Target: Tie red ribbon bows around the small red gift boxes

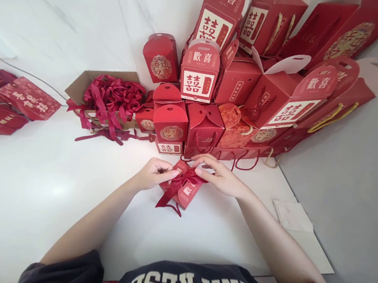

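A small red gift box (188, 196) with white lettering sits on the white table, close in front of me. Dark red ribbon (169, 195) is tied in a bow across its top, one tail hanging toward me. On the bow's left side, my left hand (154, 174) pinches the ribbon between thumb and fingers. My right hand (218, 175) grips the ribbon on the other side, thumb below and fingers bent over it. A twisted red cord (175, 209) loops out from the box's near edge. Parts of the bow are hidden by my fingers.
Behind the box stand stacked red gift boxes (199, 73), reaching to the right wall. A cardboard box (76, 85) full of loose ribbons (114, 95) stands left of them. More red packages (28, 97) lie far left. White paper sheets (294, 216) lie at right.
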`<state>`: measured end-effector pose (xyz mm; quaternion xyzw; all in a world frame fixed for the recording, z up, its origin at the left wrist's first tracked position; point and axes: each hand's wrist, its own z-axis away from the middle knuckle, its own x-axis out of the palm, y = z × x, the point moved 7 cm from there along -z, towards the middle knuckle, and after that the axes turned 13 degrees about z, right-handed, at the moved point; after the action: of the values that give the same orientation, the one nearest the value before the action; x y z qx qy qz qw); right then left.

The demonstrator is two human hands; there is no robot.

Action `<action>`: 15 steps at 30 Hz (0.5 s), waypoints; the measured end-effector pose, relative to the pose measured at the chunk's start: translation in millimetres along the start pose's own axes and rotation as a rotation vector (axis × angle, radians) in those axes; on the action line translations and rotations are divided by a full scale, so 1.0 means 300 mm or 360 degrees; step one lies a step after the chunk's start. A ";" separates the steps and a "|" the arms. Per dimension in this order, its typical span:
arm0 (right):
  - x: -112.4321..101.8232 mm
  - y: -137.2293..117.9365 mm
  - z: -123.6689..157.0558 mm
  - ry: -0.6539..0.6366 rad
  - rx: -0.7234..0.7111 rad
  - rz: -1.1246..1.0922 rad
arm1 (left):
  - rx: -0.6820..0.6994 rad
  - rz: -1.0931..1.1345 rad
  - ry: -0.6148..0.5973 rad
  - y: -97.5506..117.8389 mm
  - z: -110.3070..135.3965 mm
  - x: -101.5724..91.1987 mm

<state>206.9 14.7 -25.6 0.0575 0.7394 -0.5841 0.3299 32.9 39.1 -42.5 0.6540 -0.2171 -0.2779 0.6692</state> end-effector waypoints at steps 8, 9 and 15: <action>0.054 0.010 -0.008 -0.0092 -0.0110 -0.0273 | 0.0036 -0.0192 -0.0003 0.027 0.013 -0.002; 0.056 0.011 -0.003 -0.0106 -0.0105 -0.0276 | 0.0035 -0.0193 0.0008 0.027 0.012 -0.003; 0.070 0.017 0.008 -0.0125 -0.0119 -0.0346 | 0.0026 -0.0259 0.0013 0.021 0.007 -0.008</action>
<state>194.1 7.9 -41.6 -0.0582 0.7490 -0.5903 0.2952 30.3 39.1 -36.0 0.6762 -0.1628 -0.3271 0.6398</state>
